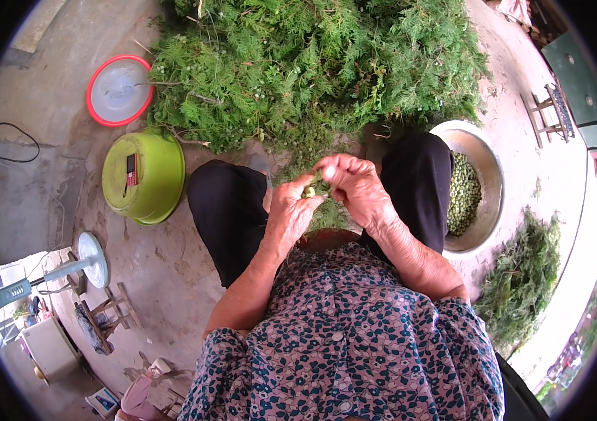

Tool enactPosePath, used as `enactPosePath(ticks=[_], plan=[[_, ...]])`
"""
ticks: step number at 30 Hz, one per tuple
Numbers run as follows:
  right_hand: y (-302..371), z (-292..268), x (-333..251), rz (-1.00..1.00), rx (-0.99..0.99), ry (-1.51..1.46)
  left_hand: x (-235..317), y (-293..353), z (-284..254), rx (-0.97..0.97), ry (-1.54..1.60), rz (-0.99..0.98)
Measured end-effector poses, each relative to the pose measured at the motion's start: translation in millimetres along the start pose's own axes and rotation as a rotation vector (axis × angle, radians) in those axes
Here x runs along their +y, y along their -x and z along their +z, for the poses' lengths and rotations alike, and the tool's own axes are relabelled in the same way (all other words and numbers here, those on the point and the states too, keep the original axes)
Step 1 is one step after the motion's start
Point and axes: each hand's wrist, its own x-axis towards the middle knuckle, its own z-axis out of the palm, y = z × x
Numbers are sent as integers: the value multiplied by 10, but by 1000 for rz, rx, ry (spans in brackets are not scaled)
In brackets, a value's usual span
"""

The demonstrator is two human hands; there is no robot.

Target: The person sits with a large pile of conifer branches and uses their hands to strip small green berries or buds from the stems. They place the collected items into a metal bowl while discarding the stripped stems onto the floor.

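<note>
My left hand (293, 212) is closed around some small pale green cones (309, 191) and a bit of green sprig, above the gap between my knees. Close against it, my right hand (358, 188) has its thumb and fingertips pinched at the same sprig; the fingers partly hide what lies between the two hands. A large pile of green conifer branches (312, 63) lies on the floor just beyond my knees, with small round cones among the foliage. By my right knee a wide metal basin (492, 210) holds many green cones (464, 193).
Left of me are an upturned lime-green plastic tub (121, 165) and a red-rimmed round lid or tray (147, 91). A standing fan (92, 259) and a small stool (105, 316) stand further left. More cut branches (523, 281) lie at right, with another stool (554, 116) beyond.
</note>
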Motion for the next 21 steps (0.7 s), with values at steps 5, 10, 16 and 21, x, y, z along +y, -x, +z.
enactPosePath(ticks=[5, 10, 16, 21], plan=[[53, 3, -140, -91, -51, -423, 83, 24, -20, 17, 125, -93], [183, 51, -136, -93, -142, -23, 4, -72, 32, 144, -88, 76], [86, 119, 65, -704, 73, 853, -72, -77, 79, 158, -406, 188], [91, -12, -44, -28, -7, -329, -63, -48, 20, 84, -118, 1]])
